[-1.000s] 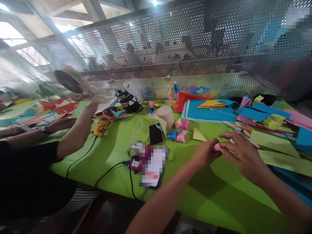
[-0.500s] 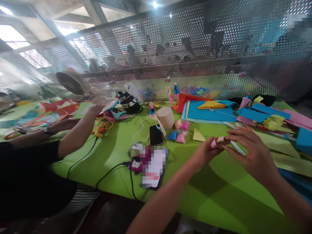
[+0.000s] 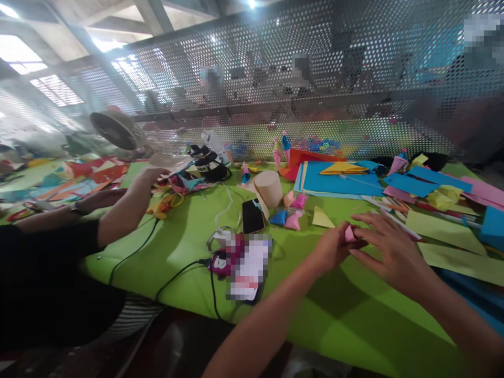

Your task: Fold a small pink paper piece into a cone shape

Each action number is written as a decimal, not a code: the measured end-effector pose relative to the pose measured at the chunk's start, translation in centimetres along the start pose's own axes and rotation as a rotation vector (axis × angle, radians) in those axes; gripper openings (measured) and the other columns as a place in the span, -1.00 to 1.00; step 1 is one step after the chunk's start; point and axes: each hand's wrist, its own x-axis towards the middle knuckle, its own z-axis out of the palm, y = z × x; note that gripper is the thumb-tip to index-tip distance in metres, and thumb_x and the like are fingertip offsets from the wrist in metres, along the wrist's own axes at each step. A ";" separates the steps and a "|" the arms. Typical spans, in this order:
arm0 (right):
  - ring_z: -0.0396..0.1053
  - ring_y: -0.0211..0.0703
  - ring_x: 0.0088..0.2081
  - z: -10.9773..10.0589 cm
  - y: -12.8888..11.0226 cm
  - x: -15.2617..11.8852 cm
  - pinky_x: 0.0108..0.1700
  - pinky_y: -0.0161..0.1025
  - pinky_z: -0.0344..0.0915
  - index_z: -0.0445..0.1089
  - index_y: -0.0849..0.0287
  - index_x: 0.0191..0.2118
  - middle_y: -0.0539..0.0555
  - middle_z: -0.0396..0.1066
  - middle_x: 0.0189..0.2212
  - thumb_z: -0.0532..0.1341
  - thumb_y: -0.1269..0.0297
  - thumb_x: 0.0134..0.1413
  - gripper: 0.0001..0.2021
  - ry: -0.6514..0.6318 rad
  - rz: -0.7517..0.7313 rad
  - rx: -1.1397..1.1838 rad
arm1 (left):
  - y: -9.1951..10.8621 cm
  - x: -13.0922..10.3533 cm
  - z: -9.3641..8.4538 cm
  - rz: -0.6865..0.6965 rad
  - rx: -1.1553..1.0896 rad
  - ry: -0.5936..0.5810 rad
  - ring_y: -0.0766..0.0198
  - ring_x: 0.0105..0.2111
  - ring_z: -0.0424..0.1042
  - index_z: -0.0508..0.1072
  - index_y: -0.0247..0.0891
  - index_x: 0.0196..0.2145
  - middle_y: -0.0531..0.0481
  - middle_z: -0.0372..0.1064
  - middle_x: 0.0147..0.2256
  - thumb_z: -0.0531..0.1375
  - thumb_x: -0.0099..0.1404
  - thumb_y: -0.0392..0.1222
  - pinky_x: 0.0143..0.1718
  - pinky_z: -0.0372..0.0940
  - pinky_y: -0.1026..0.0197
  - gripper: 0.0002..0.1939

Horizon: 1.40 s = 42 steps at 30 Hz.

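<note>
My left hand [image 3: 333, 247] is closed around a small pink folded paper piece [image 3: 349, 233], most of which the fingers hide. Over it from the right comes my right hand [image 3: 389, 249], thumb and fingers spread, fingertips at the pink piece; whether they touch it I cannot tell. A slim white pen-like stick [image 3: 409, 230] shows behind my right hand; it is unclear whether it lies on the table or is tucked in that hand. Left of my hands lies a pale yellow paper triangle [image 3: 322, 218], near small pink and blue pieces [image 3: 293, 219] in clear plastic.
The green table [image 3: 173, 283] carries a tan roll [image 3: 268, 189], a dark phone [image 3: 252, 216], a blurred-out phone [image 3: 249, 270], a cable-fed power block [image 3: 220, 265] and blue paper sheets [image 3: 338, 184]. On the left a co-worker's arm [image 3: 126, 210] reaches across, below a fan [image 3: 114, 128].
My right hand has shifted slightly left and its fingers have spread. The piece in my left hand has turned, showing a pink end. The co-worker's hand has moved slightly.
</note>
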 end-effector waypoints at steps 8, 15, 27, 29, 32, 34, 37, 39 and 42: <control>0.37 0.22 0.15 0.1 0.0 0.2 0.10 0.22 0.35 0.45 0.08 -0.10 0.22 0.41 0.17 0.25 0.22 0.25 -0.86 -0.033 0.004 0.058 | 0.6 -0.5 0.3 0.028 -0.405 -0.117 0.10 -0.08 0.51 0.37 -0.23 -0.10 -0.10 0.49 -0.16 0.43 0.18 -0.04 0.04 0.41 0.03 -0.56; 0.36 0.14 0.20 -1.8 0.3 0.1 0.20 0.20 0.27 0.45 -0.11 0.13 0.11 0.41 0.19 0.25 0.23 0.29 -0.68 0.172 0.001 0.113 | 0.6 0.2 -0.2 0.053 -0.429 0.003 0.32 -0.25 0.39 0.28 -0.26 -0.30 0.08 0.29 -0.32 0.48 0.10 0.01 -0.15 0.32 0.24 -0.51; 0.38 0.21 0.17 -0.5 0.1 0.1 0.12 0.19 0.31 0.48 0.03 0.02 0.17 0.42 0.20 0.24 0.20 0.29 -0.77 0.073 -0.068 -0.030 | -0.1 0.1 0.1 0.023 -0.409 0.004 0.24 -0.24 0.39 0.33 -0.25 -0.32 0.05 0.34 -0.34 0.49 0.09 -0.03 -0.10 0.36 0.15 -0.56; 0.37 0.21 0.18 -0.3 0.0 0.0 0.12 0.18 0.32 0.47 0.04 -0.01 0.17 0.42 0.20 0.24 0.22 0.28 -0.80 0.065 -0.075 -0.030 | 0.0 0.0 0.1 0.008 -0.373 -0.008 0.23 -0.24 0.39 0.37 -0.25 -0.28 0.04 0.36 -0.33 0.48 0.10 -0.07 -0.09 0.37 0.14 -0.59; 0.39 0.18 0.14 0.0 -0.2 -0.1 0.11 0.17 0.34 0.46 0.08 -0.03 0.18 0.44 0.17 0.25 0.26 0.26 -0.81 0.054 -0.075 -0.035 | 0.0 -0.1 0.1 0.038 -0.367 -0.025 0.26 -0.26 0.37 0.39 -0.26 -0.21 0.05 0.36 -0.32 0.47 0.11 -0.10 -0.10 0.37 0.15 -0.60; 0.41 0.18 0.12 0.1 -0.3 -0.1 0.10 0.17 0.36 0.47 0.08 -0.03 0.18 0.46 0.15 0.26 0.27 0.25 -0.80 0.057 -0.065 -0.033 | -0.1 0.0 0.1 0.076 -0.387 -0.034 0.29 -0.28 0.34 0.39 -0.26 -0.19 0.06 0.34 -0.32 0.47 0.12 -0.09 -0.11 0.35 0.18 -0.59; 0.40 0.19 0.14 -0.3 -0.2 0.0 0.11 0.18 0.35 0.48 0.05 0.01 0.18 0.45 0.16 0.25 0.26 0.26 -0.77 0.064 -0.055 -0.006 | 0.0 0.2 0.0 0.117 -0.424 -0.044 0.35 -0.33 0.28 0.35 -0.27 -0.25 0.10 0.26 -0.36 0.44 0.15 -0.05 -0.18 0.30 0.23 -0.60; 0.38 0.19 0.18 -1.0 0.0 0.0 0.14 0.19 0.33 0.46 -0.01 0.08 0.16 0.41 0.20 0.24 0.24 0.28 -0.72 0.086 -0.048 0.023 | 0.0 0.3 -0.2 0.129 -0.371 -0.023 0.37 -0.36 0.23 0.30 -0.26 -0.31 0.12 0.21 -0.39 0.41 0.19 -0.04 -0.23 0.25 0.27 -0.62; 0.34 0.18 0.22 -1.9 0.4 0.0 0.20 0.20 0.28 0.43 -0.07 0.14 0.14 0.38 0.22 0.23 0.22 0.30 -0.67 0.140 -0.030 0.031 | 0.1 0.3 -0.4 0.128 -0.218 0.017 0.38 -0.37 0.18 0.26 -0.25 -0.36 0.12 0.18 -0.40 0.39 0.22 -0.09 -0.26 0.21 0.28 -0.65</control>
